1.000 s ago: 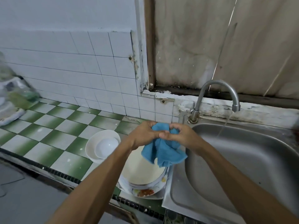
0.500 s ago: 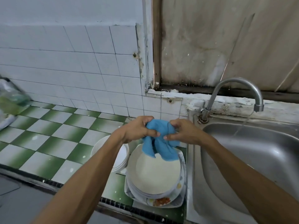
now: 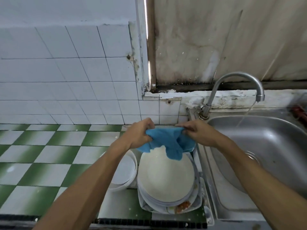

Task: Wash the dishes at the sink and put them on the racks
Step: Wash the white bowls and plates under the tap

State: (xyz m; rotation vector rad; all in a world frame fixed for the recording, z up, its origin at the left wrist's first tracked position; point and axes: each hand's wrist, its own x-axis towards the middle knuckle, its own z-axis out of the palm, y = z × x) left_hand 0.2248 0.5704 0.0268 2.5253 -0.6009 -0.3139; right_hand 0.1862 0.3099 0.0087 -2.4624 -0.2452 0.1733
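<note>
Above the stacked plates [image 3: 166, 176], just left of the sink [image 3: 274, 146], your left hand [image 3: 141, 135] and right hand [image 3: 199, 135] each pinch 1 edge of the blue cloth [image 3: 167, 140]. Spread it flat, wet it under the running tap [image 3: 260, 95], then lift only the top plate.

A green-and-white checked counter [image 3: 49, 163] meets a white tiled wall [image 3: 66, 80], beside a stained, weathered panel [image 3: 216, 39] above a chipped ledge [image 3: 232, 95].

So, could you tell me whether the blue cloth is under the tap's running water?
No, the left hand and right hand hold the blue cloth above the stacked plates, left of the water stream.
</note>
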